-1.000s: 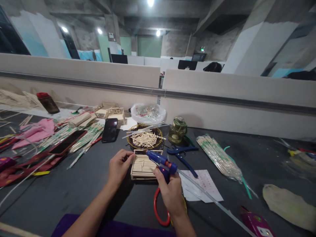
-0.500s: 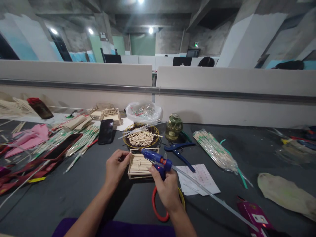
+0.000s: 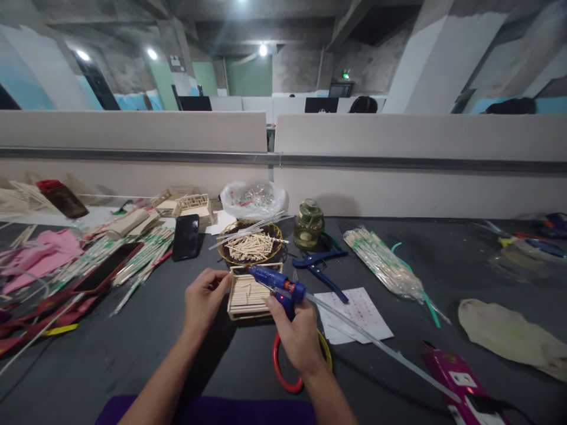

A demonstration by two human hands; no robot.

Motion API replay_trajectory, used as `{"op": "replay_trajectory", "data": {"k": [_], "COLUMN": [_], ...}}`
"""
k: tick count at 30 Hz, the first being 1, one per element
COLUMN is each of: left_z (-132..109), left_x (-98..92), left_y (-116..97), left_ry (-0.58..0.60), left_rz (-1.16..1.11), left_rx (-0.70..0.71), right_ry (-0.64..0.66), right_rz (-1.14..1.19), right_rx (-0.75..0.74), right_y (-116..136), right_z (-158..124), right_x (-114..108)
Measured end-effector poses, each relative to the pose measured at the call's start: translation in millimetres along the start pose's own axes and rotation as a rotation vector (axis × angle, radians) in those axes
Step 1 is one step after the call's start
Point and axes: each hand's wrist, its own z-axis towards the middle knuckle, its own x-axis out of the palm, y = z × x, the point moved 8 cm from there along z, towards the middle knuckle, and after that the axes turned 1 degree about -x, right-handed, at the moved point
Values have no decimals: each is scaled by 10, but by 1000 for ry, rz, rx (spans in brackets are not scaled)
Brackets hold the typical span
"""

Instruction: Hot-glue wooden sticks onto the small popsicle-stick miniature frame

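My right hand (image 3: 297, 333) is wrapped round a blue hot glue gun (image 3: 274, 282), its nozzle pointing left over the far side of a small wooden stick model (image 3: 248, 298). A long clear glue stick (image 3: 354, 324) runs out of the gun's back. With thumb and fingers pinched together, my left hand (image 3: 206, 298) grips the model's upper left corner; the fingertips partly hide that spot. Parallel sticks form the model's flat bed, with a few short pieces lying on it. Red and yellow handled scissors (image 3: 278, 369) lie partly under my right hand.
Behind the model stands a basket of short sticks (image 3: 250, 245). Blue cutters (image 3: 321, 271), a green jar (image 3: 309, 224) and printed paper (image 3: 354, 316) are to the right, with bagged sticks (image 3: 383, 260) beyond. A phone (image 3: 186, 236) lies left; a purple device (image 3: 460, 383) sits front right.
The whole view has shifted slightly. My hands keep nearly the same positions, with the glue gun over the model and the left fingers at its corner.
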Motion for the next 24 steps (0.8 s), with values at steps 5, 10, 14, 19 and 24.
{"op": "replay_trajectory", "data": {"k": [5, 10, 14, 19, 24], "left_z": [11, 19, 15, 4, 3], "left_x": [-36, -25, -1, 0, 0], "left_y": [11, 14, 3, -7, 12], "left_ry": [8, 11, 25, 24, 20], "left_rz": [-16, -13, -2, -4, 9], "left_rx": [-10, 4, 7, 8, 3], "right_ry": [1, -7, -10, -1, -4], "right_rz": [9, 1, -8, -17, -20], "right_rx": [1, -12, 3, 7, 2], "right_y": [22, 23, 2, 4, 27], "right_z": [5, 16, 14, 12, 11], "right_x": [-6, -11, -14, -11, -19]}}
